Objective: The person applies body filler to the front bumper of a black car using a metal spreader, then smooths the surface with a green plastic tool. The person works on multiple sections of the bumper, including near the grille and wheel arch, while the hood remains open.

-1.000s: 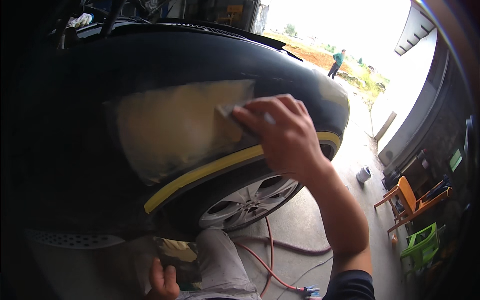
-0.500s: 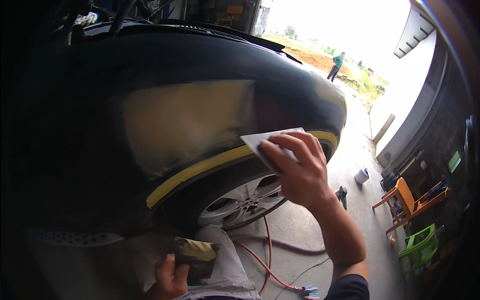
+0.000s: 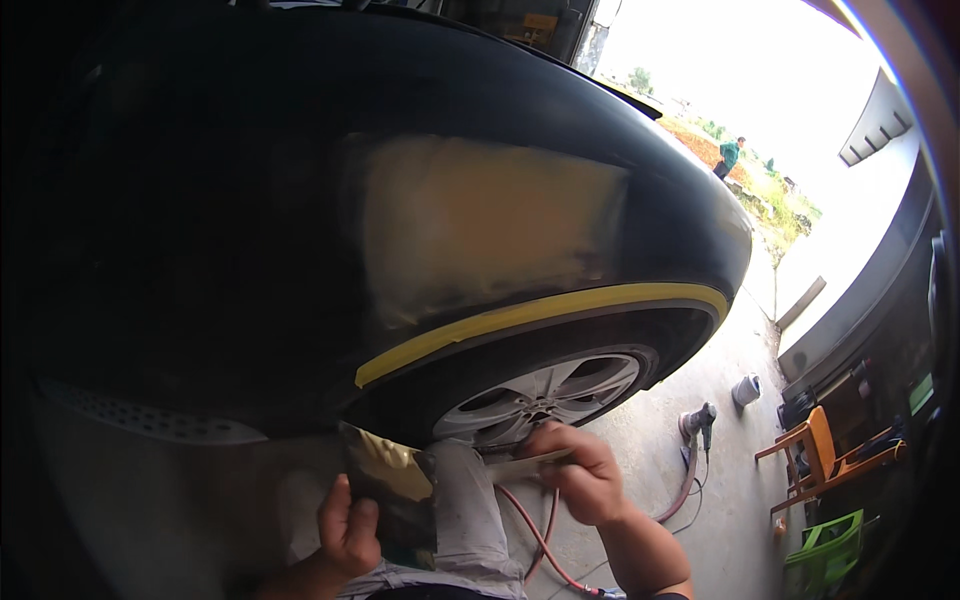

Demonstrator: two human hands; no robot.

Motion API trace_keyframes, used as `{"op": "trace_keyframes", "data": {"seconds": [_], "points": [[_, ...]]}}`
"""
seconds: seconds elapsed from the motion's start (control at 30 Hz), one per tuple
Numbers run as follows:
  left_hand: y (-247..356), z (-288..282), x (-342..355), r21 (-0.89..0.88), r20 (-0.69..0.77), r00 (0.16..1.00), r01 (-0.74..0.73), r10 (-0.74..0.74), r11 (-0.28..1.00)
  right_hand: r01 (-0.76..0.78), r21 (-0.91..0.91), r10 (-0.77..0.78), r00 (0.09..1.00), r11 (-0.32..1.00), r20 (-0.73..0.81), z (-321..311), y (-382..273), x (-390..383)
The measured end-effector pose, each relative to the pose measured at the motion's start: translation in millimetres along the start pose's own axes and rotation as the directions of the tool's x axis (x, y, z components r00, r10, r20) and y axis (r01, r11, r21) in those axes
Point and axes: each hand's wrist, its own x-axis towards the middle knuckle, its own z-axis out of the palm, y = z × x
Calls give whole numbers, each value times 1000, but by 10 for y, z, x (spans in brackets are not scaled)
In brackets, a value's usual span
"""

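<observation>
My left hand (image 3: 348, 528) grips a dark flat mixing board (image 3: 408, 515) by its left edge, thumb over its face. Yellowish body filler (image 3: 385, 462) is smeared across the upper part of that board. To the right of it, my right hand (image 3: 588, 475) is closed on a thin, pale filler spreader (image 3: 522, 464), seen nearly edge-on and pointing left towards the board. Beyond my hands stands a dark car fender (image 3: 300, 240) with a yellow-tan filler patch (image 3: 490, 215). Yellow masking tape (image 3: 540, 303) follows the wheel arch, above the silver wheel (image 3: 540, 400).
On the concrete floor at right lie a sander (image 3: 700, 425) with its hose and a red hose (image 3: 550, 540). A grey can (image 3: 746, 390), a wooden chair (image 3: 820, 445) and a green plastic stool (image 3: 828, 555) stand by the wall. Outside is a person (image 3: 730, 155).
My right hand has come down with the spreader from in front of the wheel arch to beside the board. The board has risen slightly. The view has shifted, so the car appears further right.
</observation>
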Motion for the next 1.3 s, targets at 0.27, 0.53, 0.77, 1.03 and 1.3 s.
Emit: {"op": "trace_keyframes", "data": {"seconds": [0.27, 0.53, 0.77, 1.03, 1.3], "points": [[-21, -223, -167, 305, 170, 972, -207, 161, 930, 102, -713, -98, 994, 694, 47, 222, -91, 271], [-39, -410, -372, 63, -103, 980, 179, -172, 982, 262, -883, -592, 663, -390, 458, 172, -880, 1622], [-67, -451, -378, -28, -90, 946, 309, -311, 951, 229, -814, -528, 662, -534, 532, 306, -775, 1914], [-54, -473, -332, 47, -55, 938, 345, -343, 937, 307, -808, -339, 790, -502, 511, 349, -107, 1044], [4, -412, -209, 86, 30, 953, 297, -300, 951, 311, -823, -369, 779, -475, 507, 201, -8, 929]]}}
